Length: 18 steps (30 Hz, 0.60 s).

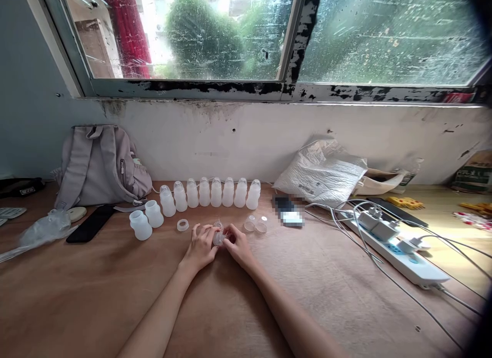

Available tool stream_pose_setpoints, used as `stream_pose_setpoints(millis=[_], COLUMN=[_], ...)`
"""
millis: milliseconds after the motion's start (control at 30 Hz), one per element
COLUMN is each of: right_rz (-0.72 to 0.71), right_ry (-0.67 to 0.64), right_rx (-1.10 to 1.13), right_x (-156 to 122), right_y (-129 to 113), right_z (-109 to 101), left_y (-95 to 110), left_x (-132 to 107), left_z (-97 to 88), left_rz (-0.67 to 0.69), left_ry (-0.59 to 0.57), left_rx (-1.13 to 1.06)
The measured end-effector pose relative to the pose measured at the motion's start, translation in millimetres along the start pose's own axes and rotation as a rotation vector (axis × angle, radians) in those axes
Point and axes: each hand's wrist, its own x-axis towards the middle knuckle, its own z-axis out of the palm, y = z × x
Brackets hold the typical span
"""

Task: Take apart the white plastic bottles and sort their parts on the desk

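My left hand [202, 245] and my right hand [237, 244] meet just above the table, fingers closed around a small clear bottle part [219, 238] that looks like a nipple with its collar. Behind it, partly hidden by the fingers, stands another clear nipple-like piece [218, 224]. A white collar ring [182, 225] lies left of my left hand. Two clear caps [255, 224] sit right of my right hand. Two open frosted bottles [141, 226] stand at the left, beside a row of several frosted bottles with clear tops [204, 193].
On the left are a grey backpack [102, 165], a black phone [91, 223] and a plastic bag [48, 227]. A silver pouch [323, 171] leans against the wall. A power strip [400, 250] with plugs and loose cables covers the right of the wooden table [307, 276].
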Motion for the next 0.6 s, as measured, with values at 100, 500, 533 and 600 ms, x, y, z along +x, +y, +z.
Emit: stream_pose_setpoints(millis=[100,500,533,600], right_rz=[0.042,0.151,0.153,0.157], right_ry=[0.072,0.232,0.234,0.235], right_rx=[-0.025,-0.296,-0.307,-0.329], right_x=[0.5,19.1,20.3,22.4], right_y=[2.2,36.2,37.2,39.1], right_z=[-1.5,1.7,2.5,4.1], left_y=[-12.9,-50.0,-50.1,-50.1], left_x=[1.2,-1.9,-2.1,-2.0], left_z=[-0.2,6.9,7.7,9.0], left_rz=[-0.068,-0.467,-0.479,-0.500], left_ry=[0.084,0.142,0.131,0.118], left_rx=[0.087,0.353,0.354,0.349])
